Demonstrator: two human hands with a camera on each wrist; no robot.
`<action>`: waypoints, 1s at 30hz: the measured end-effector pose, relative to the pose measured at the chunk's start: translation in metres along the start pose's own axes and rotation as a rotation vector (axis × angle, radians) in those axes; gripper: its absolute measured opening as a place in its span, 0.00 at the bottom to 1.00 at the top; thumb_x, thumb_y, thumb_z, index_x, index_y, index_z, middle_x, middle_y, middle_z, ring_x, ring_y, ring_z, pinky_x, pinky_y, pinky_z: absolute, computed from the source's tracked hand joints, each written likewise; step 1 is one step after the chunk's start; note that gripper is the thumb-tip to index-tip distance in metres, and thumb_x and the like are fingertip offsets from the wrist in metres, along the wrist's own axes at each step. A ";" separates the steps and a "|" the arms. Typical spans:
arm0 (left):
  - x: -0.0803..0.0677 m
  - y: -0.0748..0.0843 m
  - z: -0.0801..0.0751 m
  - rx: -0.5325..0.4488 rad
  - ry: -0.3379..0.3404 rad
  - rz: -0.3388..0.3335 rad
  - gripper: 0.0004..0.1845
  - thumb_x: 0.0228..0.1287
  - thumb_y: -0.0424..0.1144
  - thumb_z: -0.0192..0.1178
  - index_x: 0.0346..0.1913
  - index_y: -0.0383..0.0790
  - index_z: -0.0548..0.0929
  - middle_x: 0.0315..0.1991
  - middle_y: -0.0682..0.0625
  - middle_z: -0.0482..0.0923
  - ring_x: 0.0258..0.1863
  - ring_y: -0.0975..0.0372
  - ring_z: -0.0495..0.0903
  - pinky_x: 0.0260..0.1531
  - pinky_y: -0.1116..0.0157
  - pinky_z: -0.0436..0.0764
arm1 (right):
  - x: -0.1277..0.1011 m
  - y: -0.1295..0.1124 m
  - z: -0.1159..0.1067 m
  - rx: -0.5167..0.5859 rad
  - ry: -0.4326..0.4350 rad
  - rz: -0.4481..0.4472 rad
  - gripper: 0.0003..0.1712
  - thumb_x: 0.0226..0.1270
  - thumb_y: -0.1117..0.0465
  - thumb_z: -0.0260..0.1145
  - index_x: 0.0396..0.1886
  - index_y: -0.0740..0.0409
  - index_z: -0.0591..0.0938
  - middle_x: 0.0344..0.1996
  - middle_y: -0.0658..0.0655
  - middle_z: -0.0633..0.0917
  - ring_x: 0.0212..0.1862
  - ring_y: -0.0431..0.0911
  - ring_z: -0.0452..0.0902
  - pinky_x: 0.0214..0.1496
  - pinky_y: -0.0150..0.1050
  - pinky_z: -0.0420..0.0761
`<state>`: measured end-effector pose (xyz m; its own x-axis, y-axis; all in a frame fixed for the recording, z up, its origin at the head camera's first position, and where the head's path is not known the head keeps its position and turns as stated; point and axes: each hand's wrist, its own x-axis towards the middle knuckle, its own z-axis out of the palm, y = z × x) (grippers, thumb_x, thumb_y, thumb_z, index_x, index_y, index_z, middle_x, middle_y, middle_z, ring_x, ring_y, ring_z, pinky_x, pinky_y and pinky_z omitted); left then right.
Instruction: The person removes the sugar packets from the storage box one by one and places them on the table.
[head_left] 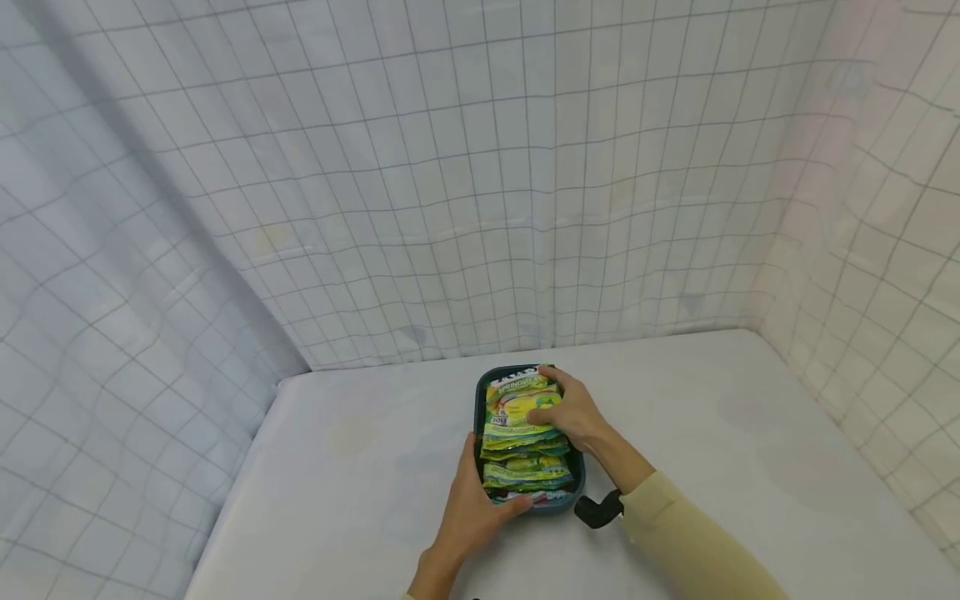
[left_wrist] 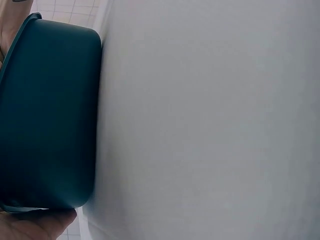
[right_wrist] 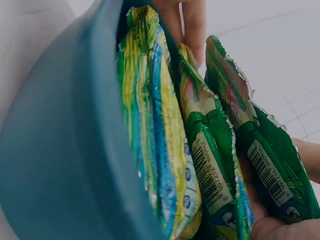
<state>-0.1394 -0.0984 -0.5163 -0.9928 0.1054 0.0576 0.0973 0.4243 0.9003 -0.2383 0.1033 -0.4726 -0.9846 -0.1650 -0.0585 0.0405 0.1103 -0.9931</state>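
Note:
A dark teal plastic tub [head_left: 477,408] stands on the white table, packed with several green-and-yellow snack packets [head_left: 517,412]. My left hand [head_left: 480,504] grips the tub's near end, thumb on the rim. In the left wrist view the tub wall [left_wrist: 47,115] fills the left side, with a bit of that hand [left_wrist: 35,226] below it. My right hand [head_left: 572,410] lies over the packets, thumb on top and fingers curled round their far side. The right wrist view shows the packets [right_wrist: 155,140] standing on edge against the tub wall [right_wrist: 65,150], one green packet [right_wrist: 265,165] against my palm.
The white table [head_left: 750,450] stretches out on every side of the tub. White gridded cloth walls [head_left: 480,183] close in the back and both sides. A black wrist-camera mount [head_left: 598,509] sits on my right forearm.

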 end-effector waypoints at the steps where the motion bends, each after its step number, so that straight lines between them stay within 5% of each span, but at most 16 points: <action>1: 0.000 0.000 0.000 0.003 0.003 -0.001 0.69 0.48 0.57 0.81 0.82 0.38 0.44 0.79 0.39 0.53 0.75 0.48 0.58 0.71 0.44 0.61 | 0.000 -0.001 -0.001 0.009 -0.003 0.001 0.51 0.56 0.73 0.78 0.78 0.59 0.65 0.76 0.66 0.62 0.65 0.63 0.70 0.55 0.51 0.81; 10: -0.002 0.000 -0.001 -0.010 0.001 0.005 0.68 0.47 0.56 0.82 0.81 0.37 0.47 0.76 0.40 0.58 0.74 0.48 0.61 0.69 0.43 0.63 | -0.003 -0.002 -0.008 0.031 -0.001 0.005 0.52 0.57 0.72 0.77 0.79 0.58 0.62 0.71 0.67 0.69 0.55 0.57 0.77 0.52 0.46 0.81; 19: -0.001 0.000 -0.003 -0.015 -0.020 -0.007 0.72 0.42 0.54 0.85 0.82 0.37 0.44 0.78 0.37 0.54 0.75 0.45 0.57 0.70 0.40 0.61 | -0.003 -0.004 -0.021 0.027 -0.003 -0.053 0.51 0.59 0.71 0.76 0.80 0.52 0.62 0.78 0.64 0.58 0.73 0.62 0.58 0.63 0.55 0.75; 30: -0.001 0.000 -0.002 -0.041 -0.010 -0.006 0.71 0.41 0.53 0.85 0.82 0.40 0.46 0.76 0.42 0.58 0.74 0.48 0.60 0.69 0.41 0.63 | -0.002 -0.011 -0.040 0.012 -0.041 -0.155 0.52 0.60 0.68 0.76 0.81 0.52 0.60 0.78 0.62 0.58 0.74 0.60 0.58 0.59 0.47 0.76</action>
<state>-0.1384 -0.1001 -0.5160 -0.9925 0.1122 0.0477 0.0879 0.3877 0.9176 -0.2431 0.1413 -0.4577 -0.9714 -0.2186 0.0921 -0.1095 0.0688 -0.9916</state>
